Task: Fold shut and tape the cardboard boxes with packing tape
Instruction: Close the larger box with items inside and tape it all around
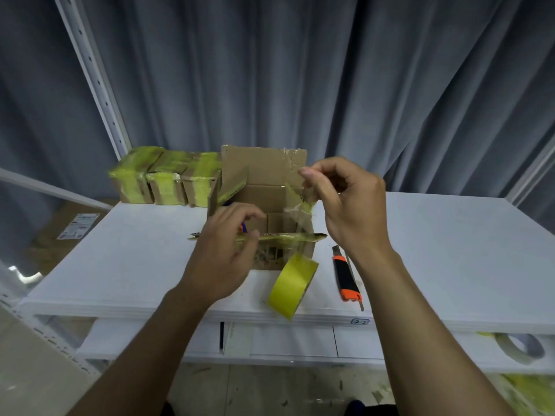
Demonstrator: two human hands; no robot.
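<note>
My right hand [345, 202] is raised over the right side of the open cardboard box [264, 175]. Thumb and forefinger are pressed together on a strip of tape [300, 205], the other fingers curled behind them. The strip, clear with a yellow tinge, hangs down past the box's right corner towards the yellow tape roll [292, 285], which is tilted on edge just in front of the box. My left hand [222, 253] is at the near flap, fingers curled and thumb against the flap's edge, but it is too blurred for me to tell whether they grip it. The box stands mid-table [450, 250] with its far flap upright. Three taped boxes [168, 178] sit behind it on the left, and an orange-and-black knife [347, 277] lies to the right.
</note>
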